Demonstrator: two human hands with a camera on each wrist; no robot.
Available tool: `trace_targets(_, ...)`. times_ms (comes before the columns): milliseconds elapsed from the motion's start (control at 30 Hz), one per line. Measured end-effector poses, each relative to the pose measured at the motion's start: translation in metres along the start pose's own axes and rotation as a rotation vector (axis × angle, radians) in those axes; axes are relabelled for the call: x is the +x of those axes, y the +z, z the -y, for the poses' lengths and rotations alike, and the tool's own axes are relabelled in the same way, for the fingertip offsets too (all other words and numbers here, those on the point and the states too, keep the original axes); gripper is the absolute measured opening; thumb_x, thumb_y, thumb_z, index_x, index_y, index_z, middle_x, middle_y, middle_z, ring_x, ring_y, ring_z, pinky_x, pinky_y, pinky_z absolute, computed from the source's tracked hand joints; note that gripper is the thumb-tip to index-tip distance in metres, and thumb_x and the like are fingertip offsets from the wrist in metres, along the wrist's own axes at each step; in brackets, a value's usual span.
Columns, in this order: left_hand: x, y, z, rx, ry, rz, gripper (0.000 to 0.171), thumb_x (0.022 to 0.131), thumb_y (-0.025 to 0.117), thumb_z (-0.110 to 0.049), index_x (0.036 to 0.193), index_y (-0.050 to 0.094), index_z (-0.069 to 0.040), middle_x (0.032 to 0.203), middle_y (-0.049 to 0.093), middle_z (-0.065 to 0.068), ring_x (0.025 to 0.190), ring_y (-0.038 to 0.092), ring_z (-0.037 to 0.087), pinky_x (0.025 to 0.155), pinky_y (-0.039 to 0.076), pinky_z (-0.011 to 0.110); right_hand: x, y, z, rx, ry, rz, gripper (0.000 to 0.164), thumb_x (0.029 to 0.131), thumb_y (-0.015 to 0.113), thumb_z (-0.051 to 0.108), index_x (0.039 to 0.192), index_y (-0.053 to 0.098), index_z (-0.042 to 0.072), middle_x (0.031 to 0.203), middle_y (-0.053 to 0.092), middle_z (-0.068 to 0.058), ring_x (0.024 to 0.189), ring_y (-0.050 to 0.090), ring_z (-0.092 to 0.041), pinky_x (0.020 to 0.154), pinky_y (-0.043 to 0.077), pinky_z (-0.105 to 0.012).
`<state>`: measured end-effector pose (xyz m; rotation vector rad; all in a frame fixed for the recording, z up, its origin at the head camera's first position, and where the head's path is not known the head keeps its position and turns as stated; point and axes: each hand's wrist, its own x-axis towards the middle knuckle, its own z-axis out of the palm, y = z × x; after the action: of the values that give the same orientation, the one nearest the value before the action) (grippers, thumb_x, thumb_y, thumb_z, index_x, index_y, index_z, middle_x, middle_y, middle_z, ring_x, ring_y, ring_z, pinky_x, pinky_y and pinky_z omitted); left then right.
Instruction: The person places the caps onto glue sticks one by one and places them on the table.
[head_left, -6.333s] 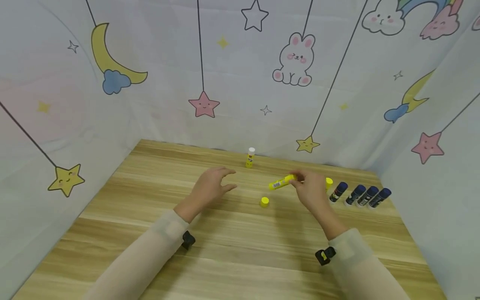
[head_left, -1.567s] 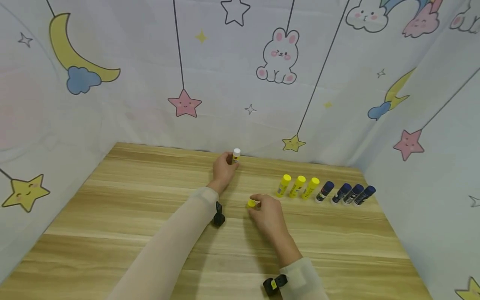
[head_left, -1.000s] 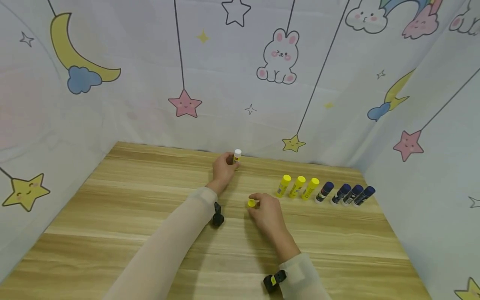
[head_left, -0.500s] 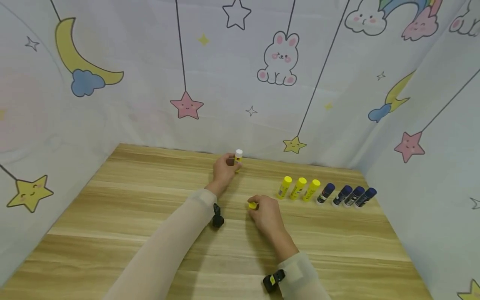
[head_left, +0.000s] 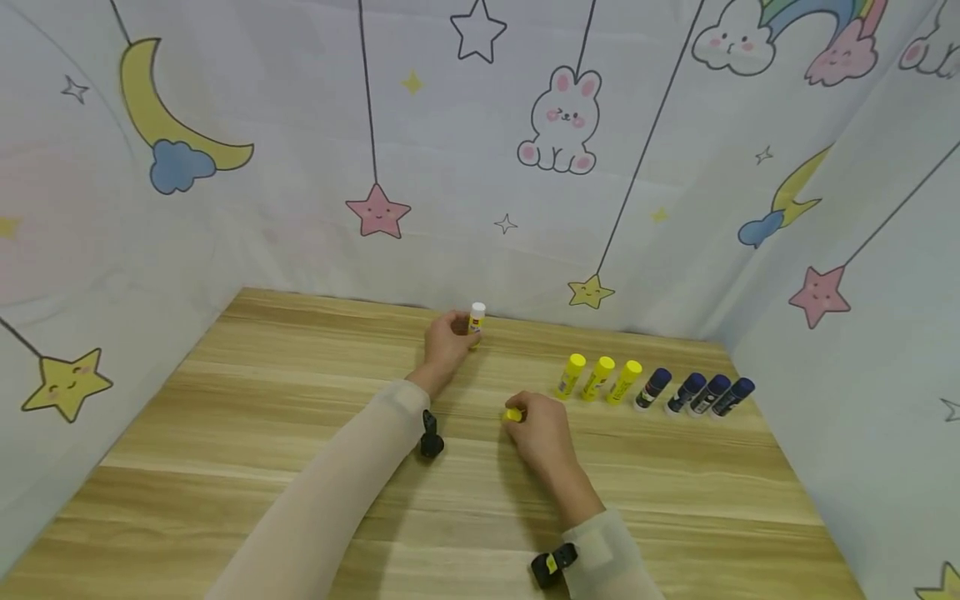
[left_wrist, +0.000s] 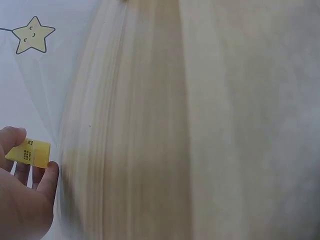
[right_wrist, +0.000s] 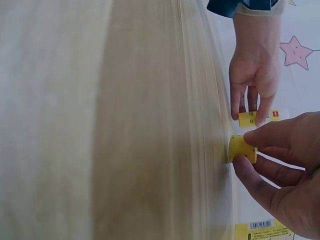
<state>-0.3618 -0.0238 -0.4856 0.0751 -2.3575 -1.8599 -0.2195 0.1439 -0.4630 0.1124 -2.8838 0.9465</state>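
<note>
Near the back edge of the table, my left hand [head_left: 444, 343] holds an upright yellow glue stick [head_left: 476, 320] with a white top. In the left wrist view the thumb and fingers grip its yellow body [left_wrist: 32, 152] from both sides. Closer to me and to the right, my right hand [head_left: 542, 429] pinches a short yellow cap [head_left: 513, 414] between thumb and fingertips, low over the table. The right wrist view shows this cap [right_wrist: 242, 148] between the thumb and index finger, with the left hand [right_wrist: 255, 70] and its glue stick beyond.
To the right of my hands stand three yellow glue sticks [head_left: 597, 379] in a row. Several glue sticks with dark blue caps [head_left: 692, 393] continue that row. A white printed curtain [head_left: 300, 233] encloses the wooden table [head_left: 285, 400] at the back and sides.
Earlier the left hand was empty and the right held a yellow glue stick, now apparently in the row. The left has since gripped the white-topped stick; the right picked up the cap and tilted it.
</note>
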Motion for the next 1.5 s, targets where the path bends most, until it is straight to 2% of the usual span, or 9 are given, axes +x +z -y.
trace_targets(367,-0.008,-0.014,0.002,0.015,-0.005,0.035,0.038,0.09,0.079,-0.013,0.125,0.066,-0.005,0.121,0.068,0.012,0.114,0.063,0.028,0.098,0.054,0.041,-0.003,-0.003,-0.001,0.061,0.05,-0.026,0.024,0.083,0.081,0.009,0.106,0.077,0.008,0.091,0.073,-0.003,0.084,0.062,-0.018,0.075,0.055,-0.036)
trace_targets(533,-0.01,-0.027,0.001,0.024,0.012,0.056,0.04,0.09,0.079,-0.013,0.127,0.065,-0.005,0.121,0.068,0.011,0.113,0.063,0.028,0.092,0.057,0.04,0.0,-0.009,-0.003,0.104,0.074,-0.043,0.024,0.084,0.076,0.009,0.108,0.076,0.009,0.094,0.073,-0.005,0.088,0.064,-0.02,0.078,0.056,-0.038)
trace_targets(633,-0.012,-0.038,0.001,0.041,0.031,0.072,0.04,0.09,0.079,-0.015,0.126,0.065,-0.006,0.121,0.068,0.01,0.113,0.063,0.027,0.095,0.056,0.04,0.001,-0.012,-0.003,0.131,0.088,-0.062,0.025,0.085,0.075,0.01,0.109,0.075,0.009,0.097,0.074,-0.006,0.092,0.065,-0.021,0.079,0.056,-0.04)
trace_targets(733,-0.016,-0.05,0.001,0.072,0.064,0.099,0.038,0.089,0.08,-0.014,0.123,0.067,-0.007,0.121,0.069,0.009,0.112,0.063,0.027,0.099,0.053,0.041,0.001,-0.014,-0.003,0.174,0.115,-0.075,0.024,0.086,0.075,0.012,0.111,0.074,0.01,0.101,0.074,-0.006,0.096,0.066,-0.023,0.08,0.057,-0.04)
trace_targets(900,-0.023,-0.064,-0.004,0.108,0.131,0.143,0.035,0.087,0.081,-0.009,0.12,0.069,-0.007,0.12,0.07,0.01,0.111,0.065,0.027,0.098,0.054,0.042,0.001,-0.017,-0.003,0.24,0.142,-0.087,0.024,0.087,0.077,0.014,0.111,0.074,0.012,0.103,0.074,-0.006,0.098,0.065,-0.024,0.082,0.056,-0.041)
trace_targets(1167,-0.036,-0.071,-0.014,0.207,0.197,0.178,0.033,0.087,0.082,-0.015,0.118,0.071,-0.011,0.115,0.072,0.005,0.107,0.067,0.026,0.093,0.057,0.04,0.001,-0.025,-0.005,0.335,0.165,-0.085,0.027,0.086,0.079,0.014,0.113,0.074,0.011,0.104,0.074,-0.005,0.098,0.067,-0.022,0.083,0.056,-0.04)
trace_targets(1333,-0.049,-0.081,-0.016,0.269,0.277,0.234,0.031,0.088,0.081,-0.016,0.117,0.073,-0.012,0.112,0.073,0.003,0.104,0.067,0.023,0.09,0.058,0.04,0.004,-0.027,-0.006,0.417,0.174,-0.072,0.03,0.087,0.08,0.016,0.116,0.073,0.01,0.109,0.073,-0.006,0.102,0.066,-0.022,0.084,0.057,-0.038)
trace_targets(1500,-0.058,-0.087,-0.018,0.374,0.366,0.239,0.03,0.086,0.083,-0.014,0.116,0.075,-0.013,0.108,0.075,0.002,0.098,0.068,0.018,0.085,0.06,0.037,0.007,-0.029,-0.005,0.489,0.17,-0.066,0.029,0.088,0.08,0.017,0.115,0.073,0.01,0.11,0.073,-0.007,0.104,0.067,-0.022,0.085,0.058,-0.036)
